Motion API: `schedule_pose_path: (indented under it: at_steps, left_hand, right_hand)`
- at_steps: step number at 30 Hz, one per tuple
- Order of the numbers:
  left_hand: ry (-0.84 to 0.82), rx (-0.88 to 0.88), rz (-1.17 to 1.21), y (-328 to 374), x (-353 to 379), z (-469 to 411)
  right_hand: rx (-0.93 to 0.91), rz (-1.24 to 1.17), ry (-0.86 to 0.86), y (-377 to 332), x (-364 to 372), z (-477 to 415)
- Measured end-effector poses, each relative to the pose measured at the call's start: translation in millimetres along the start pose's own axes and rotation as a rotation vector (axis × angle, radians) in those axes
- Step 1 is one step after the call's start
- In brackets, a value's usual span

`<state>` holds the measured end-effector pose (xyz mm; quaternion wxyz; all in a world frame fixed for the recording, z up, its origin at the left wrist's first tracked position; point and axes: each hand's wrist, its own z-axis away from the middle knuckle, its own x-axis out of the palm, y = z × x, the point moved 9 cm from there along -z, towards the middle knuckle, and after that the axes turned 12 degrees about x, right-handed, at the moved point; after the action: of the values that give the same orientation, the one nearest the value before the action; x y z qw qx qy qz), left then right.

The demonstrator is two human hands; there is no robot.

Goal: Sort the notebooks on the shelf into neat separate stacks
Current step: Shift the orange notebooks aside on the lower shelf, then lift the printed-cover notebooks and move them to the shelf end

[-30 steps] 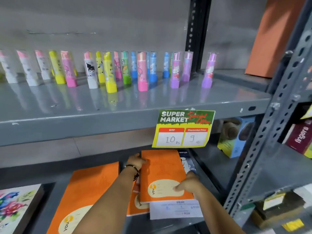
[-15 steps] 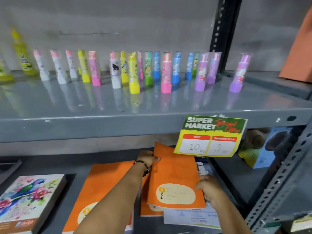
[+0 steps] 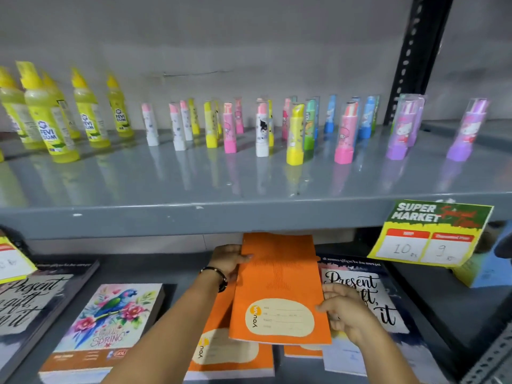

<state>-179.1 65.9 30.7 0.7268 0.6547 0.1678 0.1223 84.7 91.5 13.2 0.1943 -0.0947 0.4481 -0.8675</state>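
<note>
Orange notebook (image 3: 277,286), both hands, price tag (image 3: 429,234) overhead

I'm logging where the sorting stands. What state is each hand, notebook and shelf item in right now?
left hand: gripping the orange notebook's left edge
right hand: gripping its right edge
orange notebook: closed, held over the stacks
orange stack: lying flat, partly covered
parrot notebook: closed, flat, apart on the left
"Present" notebook: flat, partly covered
glue bottles: upright
price tag: hanging from the shelf edge
</note>
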Motion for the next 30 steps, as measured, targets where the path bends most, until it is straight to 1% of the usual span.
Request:
schedule_pose_path:
  at_steps: [6,10,13,18,21,23,24,26,28,30]
  left_hand:
    - [0.022,-0.001,-0.006,-8,-31,-5]
    - [0.012,-0.057,-0.004,-39,-60,-1]
    - [0.032,-0.090,-0.081,-58,-83,15]
    - [0.067,-0.122,-0.249,-80,-104,24]
    - [0.095,-0.104,-0.242,-87,-107,20]
    - [0.108,-0.080,-0.260,-87,-107,21]
    - [0.103,-0.068,-0.300,-88,-108,19]
    - [0.072,-0.060,-0.465,-87,-107,16]
    - [0.063,-0.104,-0.665,-81,-108,14]
    - [0.076,-0.094,-0.858,-67,-106,8]
  right_hand:
    - [-0.018,-0.002,0.024,-3,24,2]
    - [0.026,0.038,0.007,7,55,0]
    - [0.085,0.087,0.004,27,83,-4]
    - [0.121,0.196,0.057,41,98,-8]
    - [0.094,0.315,0.099,40,97,-8]
    - [0.087,0.346,0.107,42,97,-8]
    - [0.083,0.363,0.109,43,97,-8]
    - [0.064,0.395,0.117,45,95,-9]
    - [-0.014,0.403,0.141,40,85,-6]
    - [-0.100,0.346,0.167,31,66,-1]
